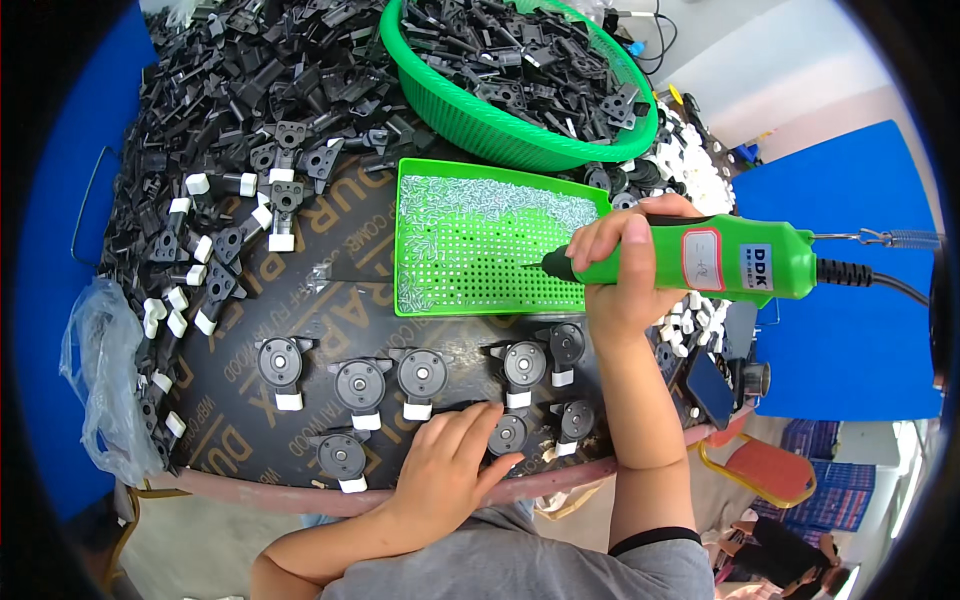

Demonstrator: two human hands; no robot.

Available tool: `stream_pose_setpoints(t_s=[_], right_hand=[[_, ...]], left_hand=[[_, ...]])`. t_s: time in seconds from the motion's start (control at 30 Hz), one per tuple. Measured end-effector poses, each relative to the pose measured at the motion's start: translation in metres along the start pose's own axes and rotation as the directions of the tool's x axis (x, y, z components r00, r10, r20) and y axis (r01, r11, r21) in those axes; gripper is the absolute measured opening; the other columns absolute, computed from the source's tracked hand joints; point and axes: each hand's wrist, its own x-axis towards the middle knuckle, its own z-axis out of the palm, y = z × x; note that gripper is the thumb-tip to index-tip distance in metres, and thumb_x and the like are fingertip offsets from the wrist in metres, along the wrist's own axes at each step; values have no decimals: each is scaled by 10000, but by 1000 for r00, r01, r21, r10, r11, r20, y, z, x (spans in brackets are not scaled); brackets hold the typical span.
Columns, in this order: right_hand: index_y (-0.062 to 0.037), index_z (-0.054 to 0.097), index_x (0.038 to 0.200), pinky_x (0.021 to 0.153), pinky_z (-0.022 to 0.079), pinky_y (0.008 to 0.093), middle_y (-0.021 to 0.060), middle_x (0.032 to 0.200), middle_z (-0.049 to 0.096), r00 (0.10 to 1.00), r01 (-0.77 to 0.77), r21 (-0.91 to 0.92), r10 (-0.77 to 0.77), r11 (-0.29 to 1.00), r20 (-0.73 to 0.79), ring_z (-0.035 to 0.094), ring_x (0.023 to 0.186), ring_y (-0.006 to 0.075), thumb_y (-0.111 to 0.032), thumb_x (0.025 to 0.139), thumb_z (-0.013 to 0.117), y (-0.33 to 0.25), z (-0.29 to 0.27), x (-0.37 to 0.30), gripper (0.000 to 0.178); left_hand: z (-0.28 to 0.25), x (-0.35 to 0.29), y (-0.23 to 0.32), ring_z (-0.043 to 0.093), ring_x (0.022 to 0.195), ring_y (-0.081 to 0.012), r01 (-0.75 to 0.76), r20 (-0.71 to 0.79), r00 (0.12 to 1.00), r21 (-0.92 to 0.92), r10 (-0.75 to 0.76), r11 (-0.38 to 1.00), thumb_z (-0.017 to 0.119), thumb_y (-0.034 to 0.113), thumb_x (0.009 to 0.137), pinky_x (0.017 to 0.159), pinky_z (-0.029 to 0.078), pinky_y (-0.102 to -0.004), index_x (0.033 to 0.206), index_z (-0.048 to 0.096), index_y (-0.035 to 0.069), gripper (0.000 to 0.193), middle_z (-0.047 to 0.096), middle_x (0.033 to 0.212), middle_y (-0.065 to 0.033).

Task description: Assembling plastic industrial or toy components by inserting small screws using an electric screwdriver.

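Note:
My right hand (635, 262) is wrapped round a green electric screwdriver (715, 258). The tool lies level, and its thin bit points left over the green perforated tray (403, 240). Many small silvery screws (470, 198) lie in the tray, heaped along its far side and left end. At the table's near edge, my left hand (447, 458) holds a round black plastic part (507, 433) between thumb and fingers. Several similar round parts with white end caps, such as one assembly (360, 385), lie around that hand on the dark table.
A large green basket (440, 105) of black parts stands at the back. Loose black pieces (240, 90) pile up far left, and white caps (690, 165) lie at right. A clear plastic bag (105, 380) hangs at the left edge. A coiled cable (885, 240) suspends the screwdriver.

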Motion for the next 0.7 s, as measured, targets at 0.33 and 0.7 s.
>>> stream_pose_setpoints(t_s=[0.33,0.7], right_hand=[[-37,389,1127,472,448,334,80,622,486,1000,26,-26,-26,999,11,462,465,162,-90,949,516,1,0,-1,224],[-79,400,1143,483,457,341,69,626,497,1000,9,129,-8,992,-7,494,495,179,-115,954,541,-42,-4,-6,238]], left_hand=[[-2,2,0,573,975,-321,-13,1,1000,6,13,1000,741,264,824,844,471,-402,1240,535,-37,554,589,1169,-159],[2,-3,0,571,997,-316,22,-27,999,6,-22,1000,783,245,773,888,461,-401,1235,557,-8,573,605,1172,-138]])
